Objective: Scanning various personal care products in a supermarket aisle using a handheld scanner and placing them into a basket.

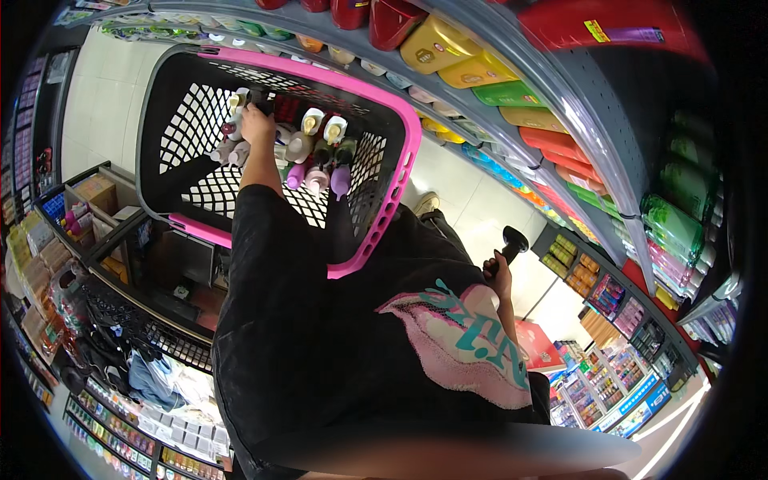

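Note:
My left hand (pixel 258 124) reaches into a black plastic shopping basket with a pink rim (pixel 405 135). Its fingers are at a dark item (pixel 262 103) among bottles; whether they grip it is unclear. Purple pump bottles (pixel 340 180), a pale pink bottle (pixel 317 180) and white bottles with yellowish pumps (pixel 312 122) stand grouped in the basket, right of my hand. Greyish bottles (pixel 223 151) are beside my wrist. Out to the right, my right hand (pixel 498 270) is closed around the handle of a black handheld scanner (pixel 515 239).
A store shelf (pixel 516 78) with yellow, green and red bottles curves along the top and right. At left stands a dark cart (pixel 99 249) with boxes and bags. Stocked racks (pixel 114 429) are at lower left. A shoe (pixel 427 204) shows on the tiled floor (pixel 474 198).

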{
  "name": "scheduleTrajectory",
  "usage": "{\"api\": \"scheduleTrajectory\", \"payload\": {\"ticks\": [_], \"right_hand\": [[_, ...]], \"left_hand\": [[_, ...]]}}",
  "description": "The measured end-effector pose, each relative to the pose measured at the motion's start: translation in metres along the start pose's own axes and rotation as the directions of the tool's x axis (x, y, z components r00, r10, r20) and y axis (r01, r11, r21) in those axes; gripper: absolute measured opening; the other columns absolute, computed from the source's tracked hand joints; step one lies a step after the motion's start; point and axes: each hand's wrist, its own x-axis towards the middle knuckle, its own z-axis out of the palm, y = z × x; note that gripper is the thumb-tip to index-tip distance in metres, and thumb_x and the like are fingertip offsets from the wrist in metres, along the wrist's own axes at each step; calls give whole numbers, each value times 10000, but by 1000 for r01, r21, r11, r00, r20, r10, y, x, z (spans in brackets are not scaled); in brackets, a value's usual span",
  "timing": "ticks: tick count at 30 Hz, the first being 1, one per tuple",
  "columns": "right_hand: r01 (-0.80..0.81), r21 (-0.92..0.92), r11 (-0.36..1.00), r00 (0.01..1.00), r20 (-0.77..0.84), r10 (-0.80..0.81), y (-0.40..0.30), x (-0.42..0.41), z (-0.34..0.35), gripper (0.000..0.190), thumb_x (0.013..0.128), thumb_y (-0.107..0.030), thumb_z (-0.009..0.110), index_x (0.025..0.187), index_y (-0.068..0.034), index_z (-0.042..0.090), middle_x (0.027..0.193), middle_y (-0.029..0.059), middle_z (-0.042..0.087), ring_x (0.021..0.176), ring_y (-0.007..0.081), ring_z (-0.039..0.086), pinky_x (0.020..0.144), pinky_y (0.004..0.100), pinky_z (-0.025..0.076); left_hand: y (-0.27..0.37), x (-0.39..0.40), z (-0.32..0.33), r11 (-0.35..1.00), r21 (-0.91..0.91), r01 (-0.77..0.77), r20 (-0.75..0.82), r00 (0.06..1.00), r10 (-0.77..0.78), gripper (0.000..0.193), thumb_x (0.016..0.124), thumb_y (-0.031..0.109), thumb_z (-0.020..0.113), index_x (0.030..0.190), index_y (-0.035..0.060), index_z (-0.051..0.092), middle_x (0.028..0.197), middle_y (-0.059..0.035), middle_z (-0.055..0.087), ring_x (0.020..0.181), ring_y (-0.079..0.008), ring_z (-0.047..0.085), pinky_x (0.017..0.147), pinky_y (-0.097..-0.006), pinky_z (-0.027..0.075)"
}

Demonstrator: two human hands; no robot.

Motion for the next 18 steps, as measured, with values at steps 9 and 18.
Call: {"api": "scheduleTrajectory", "payload": {"ticks": [9,18], "right_hand": [[13,-7,1000,997,74,-12,10,19,-3,140,915,-216,608,981,-111,543,689,-20,465,625,103,500,486,244,357],[47,5,999,983,180,-47,13,48,-18,179,894,-213,644,999,-105,548,667,-23,466,603,108,497,487,233,350]], "left_hand": [[-9,-34,-61,927,-336,-165,-179,978,109,591,693,327,817,1175,43,629,1051,-189,696,975,-365,667,845,-436,525],[22,-135,-194,680,-582,-447,-479,863,157,589,714,196,828,1240,64,599,1060,-165,689,923,-232,687,803,-326,530]]}}
